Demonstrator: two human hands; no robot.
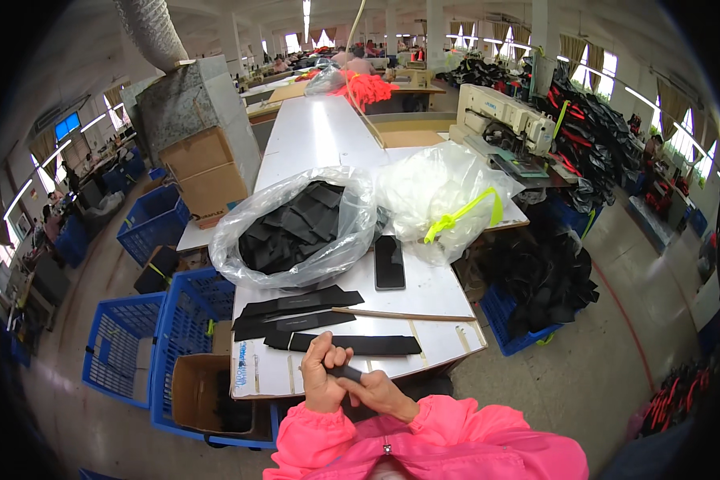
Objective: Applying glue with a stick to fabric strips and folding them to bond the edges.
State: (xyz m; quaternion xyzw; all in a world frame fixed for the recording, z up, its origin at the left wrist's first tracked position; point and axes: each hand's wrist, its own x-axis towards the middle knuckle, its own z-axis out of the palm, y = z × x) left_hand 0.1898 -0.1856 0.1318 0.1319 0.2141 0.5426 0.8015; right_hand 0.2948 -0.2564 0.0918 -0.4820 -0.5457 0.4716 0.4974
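At the table's front edge my left hand and my right hand come together, both with fingers closed. A short dark grey piece, perhaps folded fabric, shows between them; its lower part is hidden by the fingers. Just beyond lies a long stack of black strips with a thin pale band around its left part. Farther back are two more groups of black strips, an upper one and a lower one. A thin wooden stick lies to their right.
On the white table stand an open plastic bag of black pieces, a translucent bag with a yellow-green ribbon, and a phone. Blue crates flank the left side. A sewing machine sits back right, above a crate of black material.
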